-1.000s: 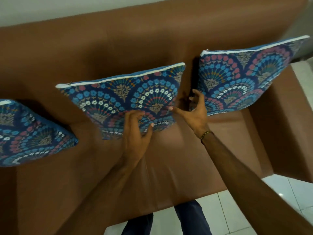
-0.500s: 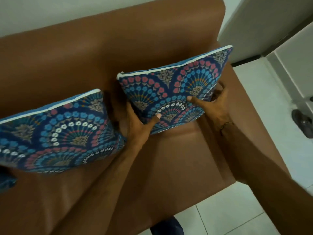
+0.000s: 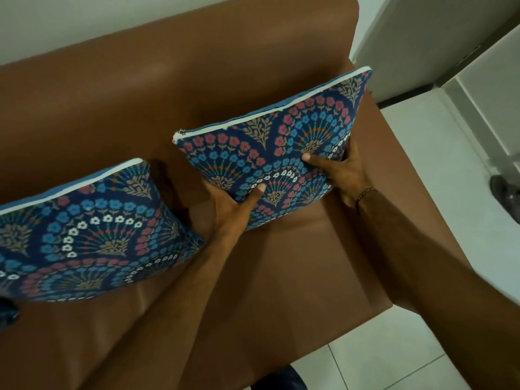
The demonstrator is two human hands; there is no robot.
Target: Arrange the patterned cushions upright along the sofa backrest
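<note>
A blue patterned cushion (image 3: 270,144) with a white top seam stands upright against the brown sofa backrest (image 3: 140,88), at the sofa's right end. My left hand (image 3: 233,204) grips its lower left corner, thumb on the front face. Its lower right edge is held by my right hand (image 3: 340,170), thumb pressed on the pattern and fingers behind. A second matching cushion (image 3: 84,235) leans upright on the backrest to the left, untouched. At the far left edge a dark corner of a third cushion (image 3: 7,312) barely shows.
The sofa's right armrest (image 3: 394,170) runs beside the held cushion. White tiled floor (image 3: 450,192) lies to the right, with a dark shoe (image 3: 503,190) on it. A white wall rises behind the sofa. The brown seat (image 3: 281,277) stretches in front of the cushions.
Both hands left the middle cushion and took hold of the right-hand cushion. My view swung right, so the left cushion has nearly slid out of frame.
</note>
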